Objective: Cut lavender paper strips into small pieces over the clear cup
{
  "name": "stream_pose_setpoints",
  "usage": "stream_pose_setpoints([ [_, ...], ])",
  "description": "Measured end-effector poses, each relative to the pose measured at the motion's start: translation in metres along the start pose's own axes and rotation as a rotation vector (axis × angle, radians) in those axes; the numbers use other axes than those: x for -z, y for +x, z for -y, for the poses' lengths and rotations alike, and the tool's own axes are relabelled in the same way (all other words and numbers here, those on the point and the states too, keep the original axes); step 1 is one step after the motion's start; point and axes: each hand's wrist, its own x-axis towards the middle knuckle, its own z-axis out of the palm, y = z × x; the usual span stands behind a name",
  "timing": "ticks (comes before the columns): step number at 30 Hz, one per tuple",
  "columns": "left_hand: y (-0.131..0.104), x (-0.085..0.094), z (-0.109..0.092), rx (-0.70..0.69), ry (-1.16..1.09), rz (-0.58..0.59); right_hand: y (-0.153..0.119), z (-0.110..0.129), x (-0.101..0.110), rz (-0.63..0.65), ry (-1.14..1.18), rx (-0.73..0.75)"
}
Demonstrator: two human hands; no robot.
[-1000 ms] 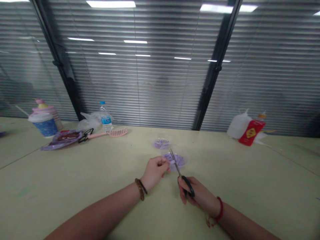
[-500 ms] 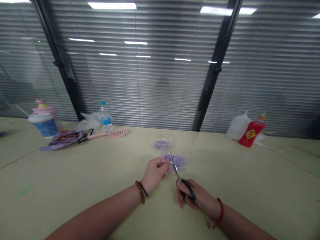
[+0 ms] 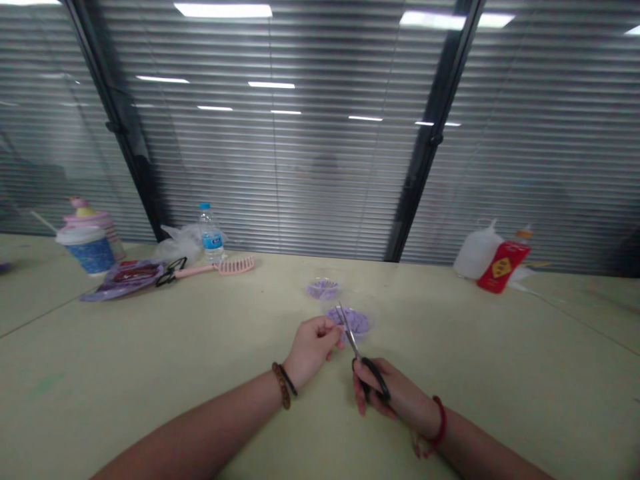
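My right hand [image 3: 377, 387] is closed round the black handles of a pair of scissors [image 3: 353, 342], whose blades point away from me and stand slightly apart. Close to the blades, my left hand [image 3: 314, 343] pinches thumb against fingers; whatever sits in the pinch is too small to make out. Just beyond the blade tips lies a clear round container [image 3: 361, 323] with purple pieces in it, partly covered by the scissors and left fingers. A second clear container [image 3: 323, 288] with purple contents stands a little farther back.
On the left are a blue cup [image 3: 90, 252], a purple packet [image 3: 125, 277], a pink hairbrush [image 3: 236, 266] and a water bottle [image 3: 213, 237]. A red bottle [image 3: 503, 267] and a white plastic jug [image 3: 476, 253] stand at the right. Blinds [image 3: 320, 167] rise behind the table.
My left hand has shifted very slightly right, toward the scissors. The scissor blades look a little closer together. Both containers stay in place.
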Motion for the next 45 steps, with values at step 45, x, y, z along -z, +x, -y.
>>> stream_pose_setpoints([
  [45,0.014,0.025,-0.037,-0.278,0.173,-0.139,-0.001,-0.004,0.008,-0.164,0.257,0.135],
])
